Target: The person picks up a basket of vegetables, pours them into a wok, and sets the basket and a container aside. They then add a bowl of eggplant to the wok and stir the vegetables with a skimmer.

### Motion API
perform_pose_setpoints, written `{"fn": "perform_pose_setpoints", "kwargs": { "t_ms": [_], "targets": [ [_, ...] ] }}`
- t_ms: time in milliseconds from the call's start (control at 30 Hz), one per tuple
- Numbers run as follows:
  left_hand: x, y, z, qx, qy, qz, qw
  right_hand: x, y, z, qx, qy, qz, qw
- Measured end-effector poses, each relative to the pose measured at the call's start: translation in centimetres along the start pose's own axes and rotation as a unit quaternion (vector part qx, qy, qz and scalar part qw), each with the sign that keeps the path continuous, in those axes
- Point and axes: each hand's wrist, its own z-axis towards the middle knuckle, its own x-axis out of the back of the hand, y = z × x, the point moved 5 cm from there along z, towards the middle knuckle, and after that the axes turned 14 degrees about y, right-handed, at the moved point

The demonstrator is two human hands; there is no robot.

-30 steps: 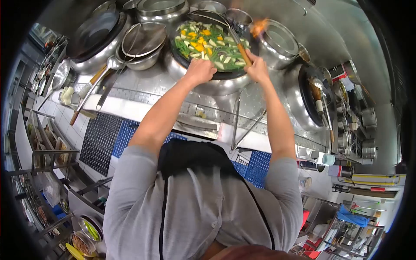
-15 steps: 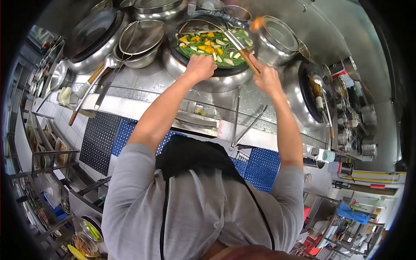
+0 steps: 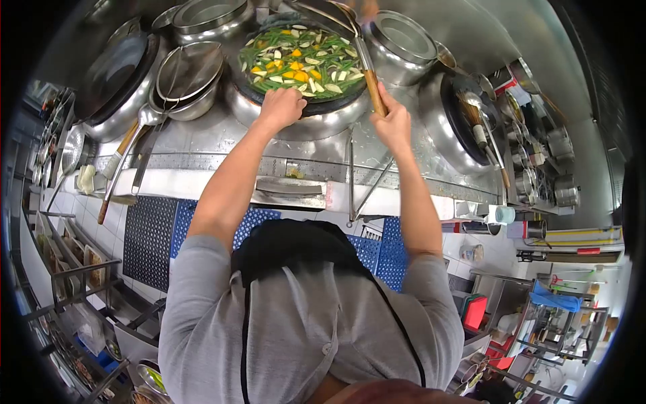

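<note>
A large wok point(image 3: 232, 74) sits on the stove, filled with green beans, pale sliced pieces and orange-yellow chunks point(image 3: 296, 66) in liquid. My left hand point(image 3: 282, 106) is closed at the wok's near rim; its fingertips are partly hidden. My right hand point(image 3: 393, 121) grips the wooden handle of a long skimmer point(image 3: 364, 57). Its wide metal head is raised over the wok's far right side, partly cut off at the top of the view.
Left of the wok, a round strainer point(image 3: 190, 71) rests on a metal bowl, with a ladle point(image 3: 151, 116) nearby. A lidded pot point(image 3: 404, 42) stands at the back right. Another wok station point(image 3: 437, 128) holds a brush point(image 3: 473, 118). A blurred orange flame point(image 3: 370, 8) shows behind.
The skimmer's head has gone from low over the vegetables up to the far right, showing more of the wok's contents. My left hand stays at the rim. The whole view has shifted.
</note>
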Motion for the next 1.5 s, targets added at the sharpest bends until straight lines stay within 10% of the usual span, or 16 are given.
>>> {"fn": "perform_pose_setpoints", "kwargs": {
  "t_ms": [200, 267, 567, 1000, 1500],
  "targets": [
    [0.8, 0.6, 0.0, -0.001, -0.006, -0.003, 1.0, -5.4, 4.9, -0.4, -0.002, 0.139, 0.052, 0.989],
    [0.6, 0.6, 0.0, 0.01, -0.021, 0.001, 1.0, -7.1, 3.7, -1.7, -0.174, 0.072, 0.199, 0.962],
    [0.2, 0.4, -0.4, -0.011, 0.019, -0.006, 1.0, -10.9, 4.3, -1.3, -0.526, -0.182, 0.57, 0.604],
    [0.6, 0.5, -1.1, -0.012, 0.087, -0.063, 0.994, -2.9, -4.3, -4.6, -0.315, -0.106, 0.398, 0.855],
    [2.5, 3.0, -3.8, -0.094, 0.149, 0.039, 0.984, -3.5, -2.0, 0.5, -0.197, -0.013, 0.275, 0.941]
  ]
}}
